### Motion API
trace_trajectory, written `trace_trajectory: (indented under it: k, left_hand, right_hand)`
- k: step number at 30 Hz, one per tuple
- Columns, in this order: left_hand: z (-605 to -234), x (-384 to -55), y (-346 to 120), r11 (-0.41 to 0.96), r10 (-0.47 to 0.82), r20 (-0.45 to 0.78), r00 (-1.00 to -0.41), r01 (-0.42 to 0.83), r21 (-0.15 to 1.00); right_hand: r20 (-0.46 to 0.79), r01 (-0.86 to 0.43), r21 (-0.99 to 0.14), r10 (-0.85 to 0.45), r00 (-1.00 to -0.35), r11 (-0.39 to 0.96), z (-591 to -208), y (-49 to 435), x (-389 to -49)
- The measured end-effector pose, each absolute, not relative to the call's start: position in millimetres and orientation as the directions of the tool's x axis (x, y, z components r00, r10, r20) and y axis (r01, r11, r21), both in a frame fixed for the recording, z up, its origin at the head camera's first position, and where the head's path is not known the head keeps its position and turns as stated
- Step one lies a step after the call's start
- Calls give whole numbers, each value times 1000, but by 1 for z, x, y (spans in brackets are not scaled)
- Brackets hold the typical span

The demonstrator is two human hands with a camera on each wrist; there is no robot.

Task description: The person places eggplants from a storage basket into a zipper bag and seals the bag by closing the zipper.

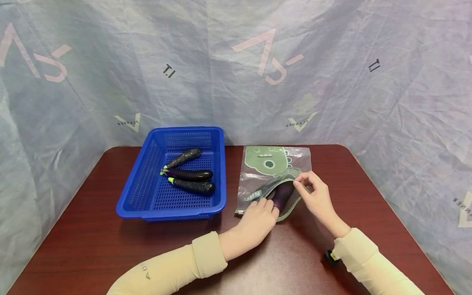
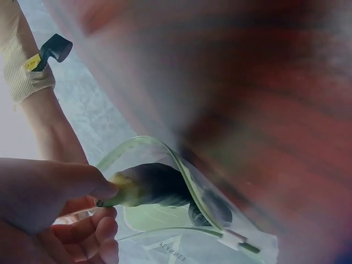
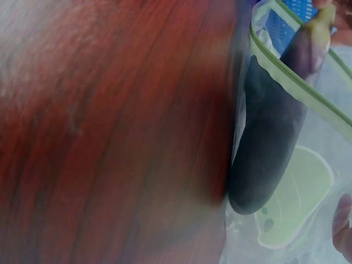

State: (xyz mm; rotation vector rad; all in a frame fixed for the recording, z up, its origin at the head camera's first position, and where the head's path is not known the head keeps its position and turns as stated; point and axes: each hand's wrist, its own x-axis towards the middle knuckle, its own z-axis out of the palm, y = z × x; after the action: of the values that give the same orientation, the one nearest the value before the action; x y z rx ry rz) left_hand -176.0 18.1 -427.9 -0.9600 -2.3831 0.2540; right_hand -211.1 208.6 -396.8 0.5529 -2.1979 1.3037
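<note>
My left hand [image 1: 258,221] pinches the green stem end of a dark purple eggplant [image 1: 283,194] between thumb and fingers, clearest in the left wrist view. Most of that eggplant [image 3: 269,129] lies inside a clear zip bag [image 1: 268,160] with a green cartoon print and a green-edged mouth. At the mouth's far side, my right hand [image 1: 317,196] pinches the bag's rim and keeps it spread. Behind the held eggplant, a second dark rounded shape [image 2: 212,209] shows through the bag in the left wrist view.
A blue perforated basket [image 1: 122,203] stands left of the bag, with three eggplants [image 1: 190,174] lying in it. Both things are on a dark red-brown table [image 1: 80,257]. Printed grey cloth [image 1: 195,97] hangs behind and at the sides of the table.
</note>
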Motion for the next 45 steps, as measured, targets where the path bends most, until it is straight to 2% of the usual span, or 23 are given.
trace_trajectory:
  k: [13,24,34,45]
  left_hand:
    - [-431,-181,39,740,672,423,-608,555,-379]
    - [-441,-188,53,754,655,524,-544,509,-415]
    - [-446,-194,59,771,634,567,-527,493,-404]
    - [-452,-195,56,768,639,507,-578,518,-377]
  right_hand:
    - [619,-586,-677,-87,-781,445,-398,208,-212]
    - [609,-581,-683,-93,-787,444,-397,205,-212]
    - [622,-594,-677,-95,-777,435,-397,205,-212]
    - [618,-587,-676,-91,-781,445,-397,206,-212]
